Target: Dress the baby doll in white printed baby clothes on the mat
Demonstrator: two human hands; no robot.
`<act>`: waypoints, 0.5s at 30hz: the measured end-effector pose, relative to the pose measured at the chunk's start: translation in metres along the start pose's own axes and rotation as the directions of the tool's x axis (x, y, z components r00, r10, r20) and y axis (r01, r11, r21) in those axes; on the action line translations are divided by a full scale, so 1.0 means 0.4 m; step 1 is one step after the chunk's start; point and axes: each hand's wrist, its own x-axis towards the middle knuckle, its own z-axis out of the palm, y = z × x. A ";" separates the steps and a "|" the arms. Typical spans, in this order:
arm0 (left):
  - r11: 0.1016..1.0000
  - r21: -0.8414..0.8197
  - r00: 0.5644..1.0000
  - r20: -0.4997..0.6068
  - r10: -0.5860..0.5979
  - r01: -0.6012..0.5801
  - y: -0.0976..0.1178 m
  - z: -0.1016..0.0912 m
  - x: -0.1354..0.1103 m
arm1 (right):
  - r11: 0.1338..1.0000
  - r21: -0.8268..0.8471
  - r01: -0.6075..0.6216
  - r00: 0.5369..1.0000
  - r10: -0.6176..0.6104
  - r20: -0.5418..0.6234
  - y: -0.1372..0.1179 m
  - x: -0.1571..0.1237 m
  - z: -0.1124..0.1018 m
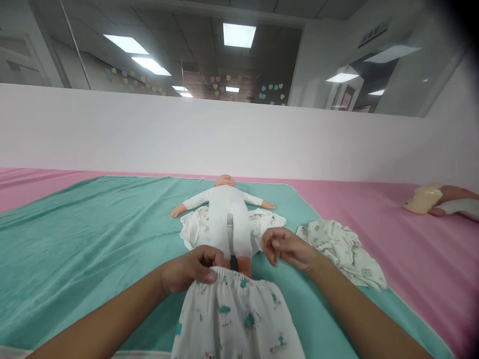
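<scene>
head-worn view, facing forward and down
close above left hand (192, 269) and right hand (287, 247), it looks from the foot end along the doll (226, 207) to the wall (224, 137) and glass (254, 62)

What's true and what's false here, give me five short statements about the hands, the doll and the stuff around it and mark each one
1. The left hand holds the patterned garment at its gathered edge. True.
2. The right hand holds that garment too. False: it is apart from it, with nothing visibly held.
3. The doll lies with both arms spread outward. True.
4. The doll is dressed in black. False: its outfit is white.
5. The bottle lies on the green sheet. False: the bottle is on the pink surface, at the far right of the picture.
</scene>
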 end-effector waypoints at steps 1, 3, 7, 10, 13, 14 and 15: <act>1.000 -0.005 0.998 -0.060 0.025 -0.025 0.002 -0.004 0.001 | 0.999 -0.017 0.037 0.991 -0.039 -0.126 0.004 0.007 -0.009; 0.997 0.003 0.975 -0.206 0.081 -0.082 0.010 -0.022 0.001 | 0.993 -0.108 0.053 0.931 -0.088 -0.355 0.021 0.025 -0.030; 0.961 0.229 0.793 -0.551 0.261 -0.157 0.048 -0.100 -0.012 | 0.963 -0.262 -0.063 0.809 -0.104 -0.578 0.071 0.055 -0.066; 0.787 0.610 0.619 -0.653 0.435 0.090 0.058 -0.185 -0.022 | 0.969 -0.225 -0.106 0.836 -0.036 -0.547 0.096 0.065 -0.063; 0.430 0.853 0.559 -0.520 0.646 0.297 0.031 -0.261 -0.017 | 0.985 -0.124 -0.118 0.900 0.053 -0.432 0.109 0.069 -0.032; 0.358 0.877 0.593 -0.481 0.645 0.322 0.017 -0.279 -0.012 | 0.990 -0.089 -0.110 0.904 0.063 -0.423 0.112 0.070 -0.020; 0.320 0.884 0.641 -0.468 0.609 0.342 0.003 -0.291 -0.005 | 0.994 -0.054 -0.090 0.899 0.058 -0.435 0.115 0.072 -0.009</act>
